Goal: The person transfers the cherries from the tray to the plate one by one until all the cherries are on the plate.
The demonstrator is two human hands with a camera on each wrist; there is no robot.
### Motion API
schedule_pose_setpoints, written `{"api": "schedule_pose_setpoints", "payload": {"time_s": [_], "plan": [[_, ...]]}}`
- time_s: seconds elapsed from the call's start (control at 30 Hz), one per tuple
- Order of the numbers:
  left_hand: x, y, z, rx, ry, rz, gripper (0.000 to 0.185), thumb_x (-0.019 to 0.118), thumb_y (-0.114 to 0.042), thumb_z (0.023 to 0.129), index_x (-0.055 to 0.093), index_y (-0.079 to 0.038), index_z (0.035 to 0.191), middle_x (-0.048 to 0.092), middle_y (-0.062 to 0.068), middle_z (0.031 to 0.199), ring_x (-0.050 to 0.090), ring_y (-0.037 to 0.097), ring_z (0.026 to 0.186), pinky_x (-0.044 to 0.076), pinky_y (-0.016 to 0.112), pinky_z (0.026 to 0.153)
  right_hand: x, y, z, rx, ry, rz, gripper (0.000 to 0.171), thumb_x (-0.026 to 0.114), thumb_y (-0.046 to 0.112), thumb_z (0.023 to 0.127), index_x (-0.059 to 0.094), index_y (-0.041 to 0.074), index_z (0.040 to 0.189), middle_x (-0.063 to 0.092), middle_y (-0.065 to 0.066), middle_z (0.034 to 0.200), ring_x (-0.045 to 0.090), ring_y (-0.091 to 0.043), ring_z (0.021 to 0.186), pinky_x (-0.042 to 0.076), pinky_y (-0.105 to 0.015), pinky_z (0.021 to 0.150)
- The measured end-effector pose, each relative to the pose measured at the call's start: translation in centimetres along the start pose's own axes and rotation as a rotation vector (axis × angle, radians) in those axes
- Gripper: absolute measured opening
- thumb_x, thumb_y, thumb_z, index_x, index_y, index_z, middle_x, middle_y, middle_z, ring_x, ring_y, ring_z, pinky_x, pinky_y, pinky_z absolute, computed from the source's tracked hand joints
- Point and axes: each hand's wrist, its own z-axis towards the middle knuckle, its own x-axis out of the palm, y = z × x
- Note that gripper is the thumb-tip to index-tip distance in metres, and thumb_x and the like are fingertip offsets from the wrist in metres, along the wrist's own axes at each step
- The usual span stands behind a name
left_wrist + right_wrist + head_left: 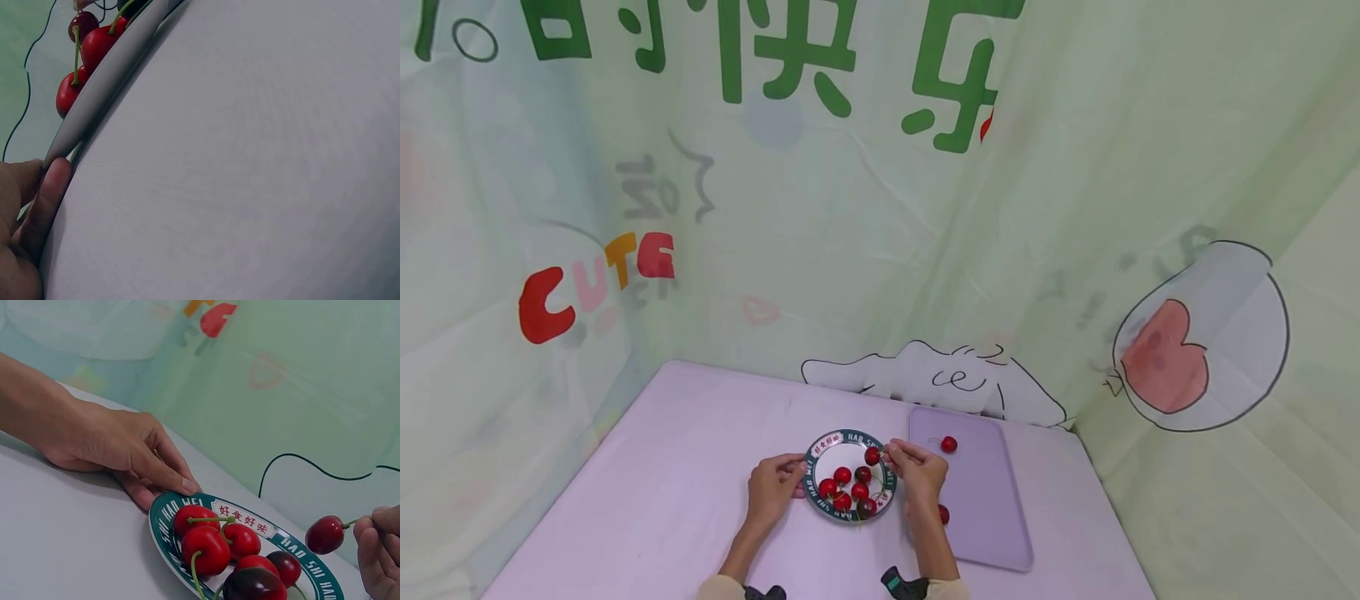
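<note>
A round plate (889,483) with a green lettered rim stands on the table with several red and dark cherries (205,550) in it. My left hand (769,490) grips the plate's left edge, thumb on the rim and fingers beneath, as the left wrist view shows. By its green stem, my right hand (922,475) pinches one cherry (325,535) between thumb and fingers. This cherry hangs above the plate's right side, apart from the others in the right wrist view.
A purple tray (988,500) lies to the right of the plate. One cherry (949,444) sits near its far end, and another cherry (944,514) is partly hidden by my right wrist. A printed curtain (850,250) hangs behind the pale table (647,492).
</note>
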Motion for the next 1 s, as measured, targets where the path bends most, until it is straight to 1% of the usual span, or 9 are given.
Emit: {"api": "schedule_pose_setpoints", "payload": {"time_s": [0.17, 0.37, 0.47, 0.53, 0.67, 0.73, 0.8, 0.93, 1.0], "plan": [[-0.1, 0.0, -0.1, 0.004, -0.002, -0.005, 0.027, 0.073, -0.013, 0.105, 0.078, 0.000, 0.128, 0.078, 0.011, 0.097, 0.073, 0.011, 0.064, 0.062, 0.017, 0.061, 0.6, -0.2, 0.2, 0.034, 0.005, 0.011, 0.025, 0.080, 0.009, 0.100, 0.080, -0.005, 0.120, 0.085, -0.013, 0.101, 0.083, -0.018, 0.084, 0.068, -0.021, 0.077], [-0.1, 0.1, 0.0, -0.001, -0.002, -0.012, 0.026, 0.074, -0.012, 0.105, 0.078, -0.001, 0.127, 0.077, 0.010, 0.095, 0.073, 0.011, 0.063, 0.062, 0.017, 0.061, 1.0, -0.9, 0.3, 0.030, 0.042, 0.056, 0.029, 0.079, 0.004, 0.099, 0.076, -0.012, 0.123, 0.084, -0.019, 0.101, 0.080, -0.013, 0.078, 0.068, -0.023, 0.074], [0.0, 0.3, 0.1, -0.004, -0.004, -0.008, 0.026, 0.074, -0.013, 0.105, 0.079, -0.002, 0.128, 0.076, 0.008, 0.094, 0.073, 0.011, 0.063, 0.063, 0.017, 0.061, 1.4, -0.8, 0.0, 0.036, 0.054, 0.073, 0.031, 0.077, 0.001, 0.100, 0.073, -0.016, 0.125, 0.084, -0.021, 0.100, 0.079, -0.013, 0.076, 0.068, -0.022, 0.072], [0.0, 0.4, 0.1, 0.004, -0.005, 0.000, 0.027, 0.074, -0.014, 0.105, 0.078, -0.001, 0.128, 0.076, 0.008, 0.093, 0.073, 0.010, 0.063, 0.063, 0.017, 0.061, 1.6, -0.6, -0.3, 0.034, 0.052, 0.069, 0.031, 0.077, 0.001, 0.100, 0.073, -0.016, 0.125, 0.084, -0.020, 0.099, 0.080, -0.013, 0.076, 0.067, -0.021, 0.071], [0.1, 0.6, 0.2, -0.002, -0.011, 0.003, 0.026, 0.075, -0.014, 0.104, 0.079, -0.002, 0.127, 0.076, 0.007, 0.093, 0.072, 0.008, 0.062, 0.063, 0.017, 0.062, 1.8, -0.7, -0.5, 0.025, 0.055, 0.054, 0.029, 0.078, 0.004, 0.100, 0.075, -0.013, 0.123, 0.084, -0.019, 0.100, 0.081, -0.015, 0.078, 0.067, -0.020, 0.072], [0.2, 0.6, 0.2, 0.009, -0.009, 0.002, 0.026, 0.075, -0.013, 0.104, 0.078, -0.001, 0.127, 0.076, 0.007, 0.093, 0.072, 0.009, 0.062, 0.063, 0.018, 0.061, 1.9, -0.8, -0.4, 0.029, 0.054, 0.047, 0.027, 0.079, 0.005, 0.099, 0.078, -0.010, 0.121, 0.085, -0.015, 0.098, 0.081, -0.014, 0.078, 0.067, -0.019, 0.072], [0.2, 0.6, 0.3, 0.006, -0.008, -0.008, 0.026, 0.075, -0.013, 0.104, 0.079, -0.001, 0.127, 0.076, 0.007, 0.093, 0.073, 0.009, 0.062, 0.064, 0.018, 0.062, 2.0, -0.8, -0.4, 0.028, 0.056, 0.045, 0.025, 0.079, 0.004, 0.099, 0.078, -0.010, 0.119, 0.085, -0.014, 0.096, 0.081, -0.015, 0.078, 0.067, -0.019, 0.072], [0.1, 0.6, 0.3, 0.015, -0.008, -0.001, 0.026, 0.075, -0.012, 0.104, 0.078, -0.001, 0.127, 0.076, 0.007, 0.093, 0.072, 0.009, 0.062, 0.063, 0.018, 0.061, 2.2, -0.7, -0.5, 0.036, 0.056, 0.030, 0.025, 0.078, 0.001, 0.099, 0.077, -0.013, 0.120, 0.084, -0.017, 0.097, 0.080, -0.015, 0.077, 0.067, -0.021, 0.072], [0.2, 0.6, 0.3, 0.008, -0.015, 0.000, 0.026, 0.075, -0.012, 0.104, 0.079, -0.001, 0.127, 0.076, 0.007, 0.092, 0.072, 0.008, 0.061, 0.063, 0.017, 0.061, 2.3, -0.6, -0.5, 0.043, 0.062, 0.023, 0.026, 0.077, 0.001, 0.099, 0.076, -0.013, 0.121, 0.084, -0.018, 0.098, 0.079, -0.014, 0.077, 0.067, -0.020, 0.072]]}}
